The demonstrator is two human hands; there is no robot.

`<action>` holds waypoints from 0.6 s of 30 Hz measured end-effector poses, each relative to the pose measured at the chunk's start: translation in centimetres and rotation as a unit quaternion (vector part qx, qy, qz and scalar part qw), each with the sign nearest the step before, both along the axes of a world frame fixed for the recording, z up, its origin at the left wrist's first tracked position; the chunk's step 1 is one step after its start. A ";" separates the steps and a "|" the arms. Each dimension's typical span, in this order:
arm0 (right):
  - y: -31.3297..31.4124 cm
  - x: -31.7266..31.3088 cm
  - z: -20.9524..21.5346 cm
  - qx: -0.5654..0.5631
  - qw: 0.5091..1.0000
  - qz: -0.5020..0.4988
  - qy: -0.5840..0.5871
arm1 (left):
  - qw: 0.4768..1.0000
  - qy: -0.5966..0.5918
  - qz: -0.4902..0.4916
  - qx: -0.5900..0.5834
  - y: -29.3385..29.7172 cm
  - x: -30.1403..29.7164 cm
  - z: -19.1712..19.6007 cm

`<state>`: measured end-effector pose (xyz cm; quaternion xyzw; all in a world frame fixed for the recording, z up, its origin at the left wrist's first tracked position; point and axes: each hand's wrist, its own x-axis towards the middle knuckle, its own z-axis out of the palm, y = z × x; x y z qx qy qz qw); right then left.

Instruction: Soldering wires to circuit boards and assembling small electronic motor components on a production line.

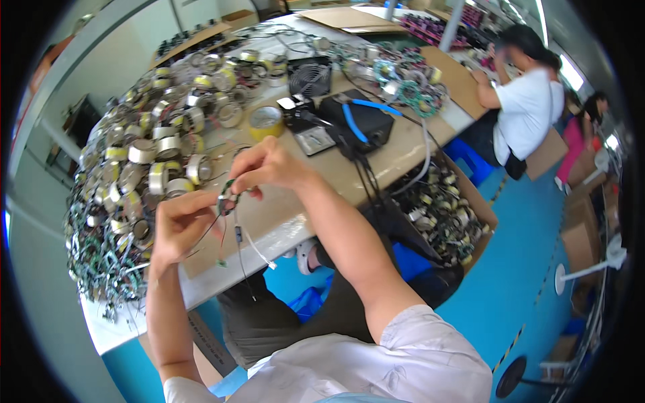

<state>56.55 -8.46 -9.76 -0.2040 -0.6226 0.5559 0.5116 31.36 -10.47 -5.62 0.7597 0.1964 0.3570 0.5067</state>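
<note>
The left hand (180,225) pinches the left side of a small board (227,203); the right hand (272,168) pinches its upper side, fingers narrow. The board, between both hands, appears round, though blur obscures its detail. Wires (247,236) hang below the right hand. A tape roll (267,123) lies just beyond it. Heaped rings (168,145) lie beyond the left hand.

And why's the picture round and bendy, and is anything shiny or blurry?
In the head view, a wide fisheye lens blackens the corners and bends straight edges; glare shines on the table; the far person in pink looks blurrier than the dangling white plug.
</note>
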 end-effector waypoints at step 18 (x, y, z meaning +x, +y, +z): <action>1.6 -0.8 -1.6 0.201 0.928 -0.287 -0.125 | 0.975 0.066 0.209 0.037 4.1 3.5 -2.0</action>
